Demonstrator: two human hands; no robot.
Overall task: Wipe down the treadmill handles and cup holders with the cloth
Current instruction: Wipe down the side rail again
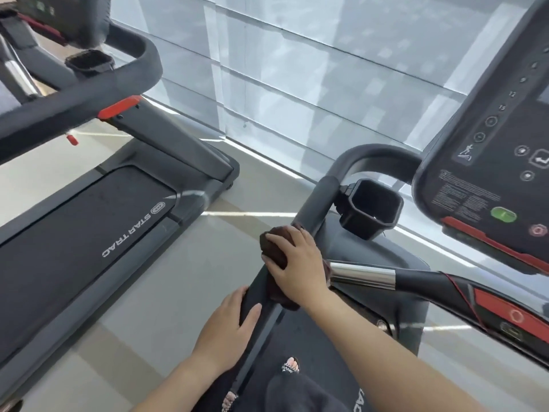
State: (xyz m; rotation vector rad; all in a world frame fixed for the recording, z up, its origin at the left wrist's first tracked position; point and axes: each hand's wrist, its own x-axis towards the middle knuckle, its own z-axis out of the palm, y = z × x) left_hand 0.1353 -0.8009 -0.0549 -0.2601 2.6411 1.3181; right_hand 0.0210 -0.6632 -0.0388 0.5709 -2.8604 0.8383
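A dark brown cloth (274,246) is wrapped over the treadmill's left side handle (319,194), a dark grey padded bar running from low centre up to a bend. My right hand (297,263) presses the cloth onto that bar. Lower on the same bar, my left hand (228,325) grips the handle with its thumb across the top. A black square cup holder (371,208) hangs just right of the bar, beyond the cloth. Part of the cloth is hidden under my right hand.
The console (487,162) with buttons and a red strip fills the right. A chrome and black front grip bar (386,276) crosses under it. A second treadmill (89,221) with its own handle (74,96) and cup holder (89,62) stands on the left. A window wall (297,69) is ahead.
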